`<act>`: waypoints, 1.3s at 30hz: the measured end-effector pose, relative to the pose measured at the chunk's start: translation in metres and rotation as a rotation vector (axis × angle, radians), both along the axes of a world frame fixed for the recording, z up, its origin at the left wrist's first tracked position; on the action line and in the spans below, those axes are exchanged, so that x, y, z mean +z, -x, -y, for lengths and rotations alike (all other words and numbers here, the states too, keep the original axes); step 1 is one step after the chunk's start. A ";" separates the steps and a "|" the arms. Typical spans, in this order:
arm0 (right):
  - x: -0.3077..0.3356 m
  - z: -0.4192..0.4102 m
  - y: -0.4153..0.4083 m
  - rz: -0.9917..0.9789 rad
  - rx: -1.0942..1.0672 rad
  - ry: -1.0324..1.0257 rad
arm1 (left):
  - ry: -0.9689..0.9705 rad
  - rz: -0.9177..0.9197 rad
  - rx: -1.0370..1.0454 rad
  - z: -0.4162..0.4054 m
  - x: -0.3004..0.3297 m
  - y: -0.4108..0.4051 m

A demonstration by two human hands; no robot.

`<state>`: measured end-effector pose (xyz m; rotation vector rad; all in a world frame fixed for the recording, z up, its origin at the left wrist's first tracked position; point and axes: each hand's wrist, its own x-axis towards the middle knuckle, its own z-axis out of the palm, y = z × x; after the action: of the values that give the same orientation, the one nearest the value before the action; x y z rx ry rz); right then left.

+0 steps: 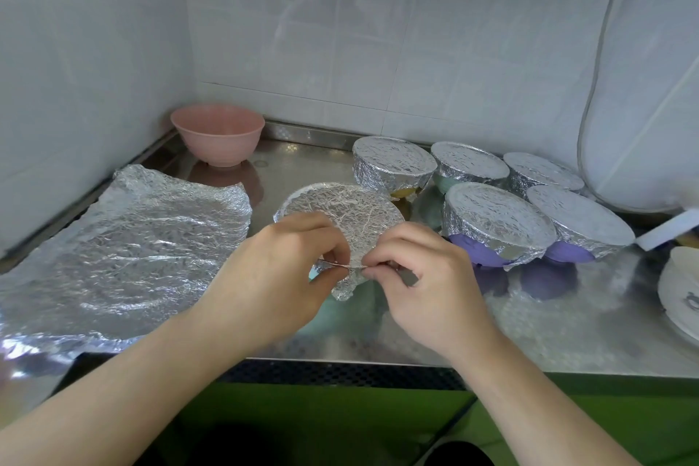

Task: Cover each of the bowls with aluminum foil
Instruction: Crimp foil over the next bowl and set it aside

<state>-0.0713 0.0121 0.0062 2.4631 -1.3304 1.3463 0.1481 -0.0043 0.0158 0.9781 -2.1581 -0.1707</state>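
Near the front edge of the steel surface (529,333), the left hand (272,276) and right hand (423,276) pinch the foil (340,217) over a green bowl (342,308), where a hard tug risks tearing the thin sheet or tipping the bowl.

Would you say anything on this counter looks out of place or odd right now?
Only the pink bowl in the back left corner stands uncovered, apart from the five wrapped bowls on the right. Nothing looks spilled or damaged.
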 end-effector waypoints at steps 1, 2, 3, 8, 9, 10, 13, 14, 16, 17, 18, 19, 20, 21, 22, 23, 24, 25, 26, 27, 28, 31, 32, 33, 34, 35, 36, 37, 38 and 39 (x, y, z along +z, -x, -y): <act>0.000 0.000 0.000 0.003 -0.004 -0.003 | 0.005 0.004 0.003 -0.001 0.000 0.000; 0.000 -0.001 0.000 0.002 -0.006 -0.005 | 0.014 0.008 0.005 -0.001 0.000 0.000; 0.000 -0.001 0.000 -0.001 -0.004 -0.008 | 0.026 0.012 0.006 -0.002 -0.001 0.001; 0.001 -0.003 0.001 -0.012 0.007 -0.016 | 0.078 0.027 -0.002 0.000 -0.005 0.003; 0.000 -0.003 0.000 -0.015 0.006 -0.018 | 0.082 0.023 -0.003 0.001 -0.006 0.003; 0.001 -0.003 0.000 -0.018 0.007 -0.023 | 0.083 0.017 -0.005 0.001 -0.007 0.003; 0.003 -0.004 0.001 -0.011 0.034 -0.057 | 0.066 -0.005 -0.012 0.001 -0.005 0.003; 0.004 -0.004 0.003 -0.006 0.047 -0.072 | 0.054 -0.009 -0.018 0.002 -0.004 0.002; 0.006 -0.003 0.006 -0.003 0.058 -0.085 | 0.023 -0.015 -0.031 0.004 -0.001 -0.001; 0.006 -0.003 0.006 -0.006 0.055 -0.080 | 0.005 -0.015 -0.037 0.005 0.000 -0.003; 0.006 -0.002 0.006 -0.011 0.048 -0.072 | -0.007 -0.009 -0.041 0.006 0.001 -0.004; 0.006 -0.002 0.006 -0.015 0.040 -0.064 | -0.012 0.002 -0.043 0.006 0.002 -0.005; 0.005 -0.002 0.005 -0.018 0.033 -0.057 | -0.011 0.012 -0.043 0.005 0.003 -0.005; 0.005 -0.001 0.004 -0.018 0.031 -0.054 | -0.006 0.020 -0.043 0.004 0.003 -0.005; 0.006 -0.001 0.002 -0.017 0.032 -0.054 | 0.003 0.021 -0.041 0.003 0.003 -0.004; 0.006 -0.001 0.001 -0.015 0.037 -0.057 | 0.014 0.019 -0.038 0.003 0.002 -0.004; 0.006 -0.002 -0.001 -0.012 0.046 -0.060 | 0.027 0.017 -0.034 0.003 0.000 -0.003; 0.007 -0.002 -0.001 -0.004 0.058 -0.069 | 0.040 0.018 -0.028 0.003 -0.001 -0.002; 0.007 -0.002 -0.001 0.014 0.073 -0.084 | 0.048 0.020 -0.021 0.004 -0.003 -0.001; 0.008 -0.002 0.001 0.037 0.085 -0.103 | 0.051 0.020 -0.015 0.005 -0.003 -0.001; 0.008 -0.002 0.005 0.057 0.091 -0.119 | 0.047 0.015 -0.012 0.005 -0.003 -0.002; 0.008 0.000 0.013 0.049 0.070 -0.134 | 0.006 -0.011 -0.012 0.005 -0.001 -0.003; 0.007 0.000 0.013 0.033 0.058 -0.124 | -0.003 -0.012 -0.012 0.005 0.000 -0.003; 0.007 0.001 0.012 0.019 0.048 -0.109 | -0.009 -0.009 -0.012 0.005 0.000 -0.003; 0.006 0.001 0.011 0.012 0.040 -0.092 | -0.011 -0.008 -0.011 0.004 0.001 -0.003; 0.006 0.001 0.010 0.011 0.035 -0.079 | -0.013 -0.007 -0.009 0.004 0.001 -0.003; 0.006 0.002 0.010 0.014 0.033 -0.072 | -0.014 -0.003 -0.007 0.003 0.002 -0.003; 0.006 0.002 0.009 0.018 0.033 -0.070 | -0.011 0.005 -0.007 0.002 0.002 -0.004; 0.006 0.001 0.009 0.017 0.033 -0.069 | -0.005 0.015 -0.008 0.001 0.002 -0.003; 0.007 0.000 0.007 0.010 0.033 -0.068 | 0.005 0.025 -0.008 0.000 0.002 -0.003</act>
<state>-0.0788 0.0118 0.0127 2.5357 -1.3661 1.3435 0.1509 -0.0042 0.0177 0.9734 -2.1842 -0.1582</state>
